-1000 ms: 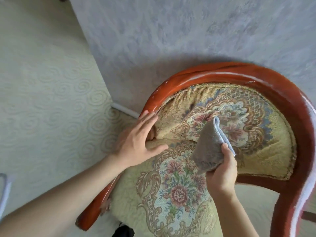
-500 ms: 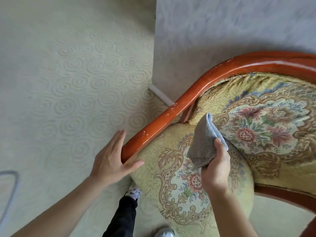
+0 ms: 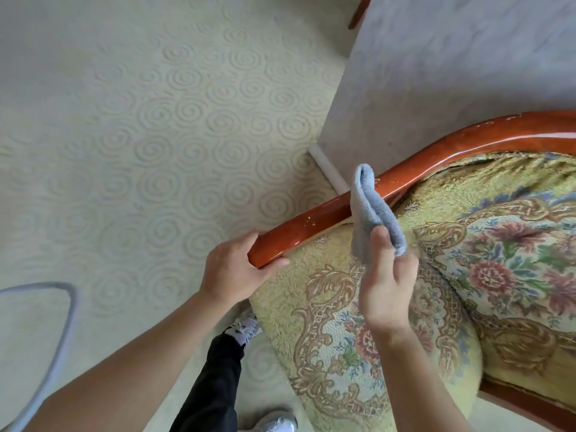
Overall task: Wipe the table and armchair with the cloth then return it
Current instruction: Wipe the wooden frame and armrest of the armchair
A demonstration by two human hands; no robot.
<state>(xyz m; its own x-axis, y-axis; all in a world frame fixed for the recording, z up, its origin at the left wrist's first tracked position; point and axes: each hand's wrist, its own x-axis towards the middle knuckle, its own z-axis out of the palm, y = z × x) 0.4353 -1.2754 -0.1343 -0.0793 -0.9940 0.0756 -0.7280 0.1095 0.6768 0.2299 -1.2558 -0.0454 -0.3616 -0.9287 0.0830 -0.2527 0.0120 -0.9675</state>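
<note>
The armchair [image 3: 336,210] has a glossy reddish wooden frame and yellow floral upholstery, and it fills the right half of the view. My left hand [image 3: 233,269] grips the front end of its left wooden armrest. My right hand [image 3: 386,288] holds a folded grey-blue cloth [image 3: 371,213] upright over the seat, with the cloth's top edge against the armrest. Small pale specks dot the armrest wood. No table is in view.
A grey textured wall [image 3: 452,73] stands right behind the chair, with a white baseboard [image 3: 327,169] at its foot. Cream carpet [image 3: 140,135] with a swirl pattern covers the left. My leg and shoes [image 3: 246,328] stand beside the seat. A grey curved bar [image 3: 62,322] shows at lower left.
My left hand moved from resting flat beside the armrest to closing around its front end. My right hand lifted the cloth from the seat up toward the armrest. The view shifted left.
</note>
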